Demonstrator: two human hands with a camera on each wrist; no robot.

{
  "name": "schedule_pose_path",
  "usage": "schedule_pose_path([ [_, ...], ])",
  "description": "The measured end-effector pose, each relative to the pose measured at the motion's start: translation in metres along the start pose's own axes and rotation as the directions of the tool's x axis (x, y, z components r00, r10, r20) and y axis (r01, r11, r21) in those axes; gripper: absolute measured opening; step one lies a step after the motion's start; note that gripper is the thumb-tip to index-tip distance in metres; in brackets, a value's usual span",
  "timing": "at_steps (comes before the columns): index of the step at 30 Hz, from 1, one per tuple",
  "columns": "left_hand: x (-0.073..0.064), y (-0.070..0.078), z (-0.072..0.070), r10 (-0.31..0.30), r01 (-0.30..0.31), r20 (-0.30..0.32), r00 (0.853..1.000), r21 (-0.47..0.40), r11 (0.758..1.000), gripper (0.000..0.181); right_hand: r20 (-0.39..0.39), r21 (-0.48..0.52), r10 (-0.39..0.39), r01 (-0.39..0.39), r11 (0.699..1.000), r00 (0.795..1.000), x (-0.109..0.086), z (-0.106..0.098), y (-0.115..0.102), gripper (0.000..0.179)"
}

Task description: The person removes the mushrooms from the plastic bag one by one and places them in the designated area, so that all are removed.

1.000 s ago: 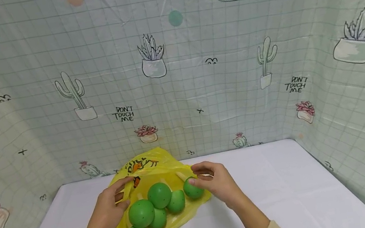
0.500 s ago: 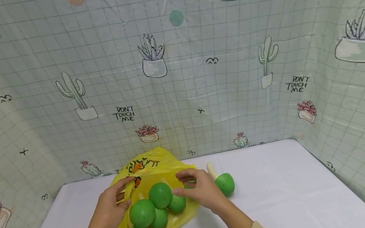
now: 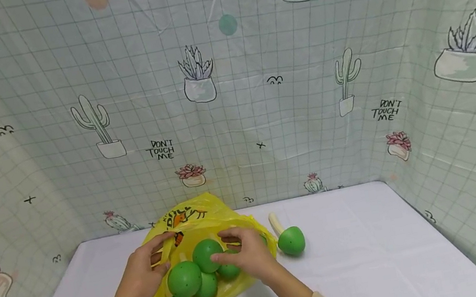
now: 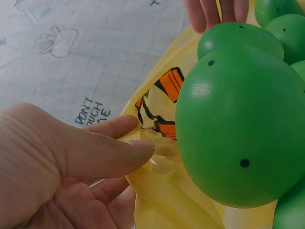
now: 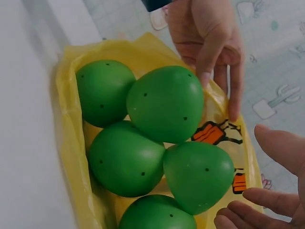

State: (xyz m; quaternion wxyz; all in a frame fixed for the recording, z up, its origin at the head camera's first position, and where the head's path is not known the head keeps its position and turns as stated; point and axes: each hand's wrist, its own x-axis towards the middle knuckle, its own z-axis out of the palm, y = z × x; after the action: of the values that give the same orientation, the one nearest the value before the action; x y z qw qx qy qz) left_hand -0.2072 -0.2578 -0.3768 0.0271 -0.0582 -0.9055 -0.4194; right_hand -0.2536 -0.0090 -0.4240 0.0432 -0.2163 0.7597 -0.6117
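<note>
L hand (image 3: 144,271) on ylw bag (image 3: 217,209)

Backdrop (image 3: 300,121): reads "DON'T TOUCH ME" in black, printed twice, once left of centre and once towards the right; black cross marks (image 3: 261,145) dot it.
Yellow bag (image 3: 226,214): bears black lettering (image 3: 185,214), too creased to read.

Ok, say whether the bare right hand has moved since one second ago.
Yes: the bare right hand has moved left in the head view, against the pale cactus-print backdrop.
</note>
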Motion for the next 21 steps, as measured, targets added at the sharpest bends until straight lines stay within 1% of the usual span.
schedule_pose_path([
  [8, 0.000, 0.000, 0.001, -0.011, 0.011, -0.008, 1.000, 0.002, 1.000, 0.062, -0.018, -0.055, -0.026, 0.025, 0.998, 1.000, 0.003, 0.011, 0.003, 0.059],
  [14, 0.000, 0.001, 0.001, -0.013, 0.013, -0.013, 1.000, -0.001, 1.000, 0.062, -0.045, -0.083, -0.025, 0.021, 0.996, 0.999, 0.004, 0.015, 0.005, 0.057],
  [21, 0.000, 0.001, 0.000, -0.014, 0.014, -0.007, 1.000, -0.002, 1.000, 0.062, -0.080, -0.091, -0.023, 0.015, 0.996, 0.997, 0.008, 0.020, 0.009, 0.056],
])
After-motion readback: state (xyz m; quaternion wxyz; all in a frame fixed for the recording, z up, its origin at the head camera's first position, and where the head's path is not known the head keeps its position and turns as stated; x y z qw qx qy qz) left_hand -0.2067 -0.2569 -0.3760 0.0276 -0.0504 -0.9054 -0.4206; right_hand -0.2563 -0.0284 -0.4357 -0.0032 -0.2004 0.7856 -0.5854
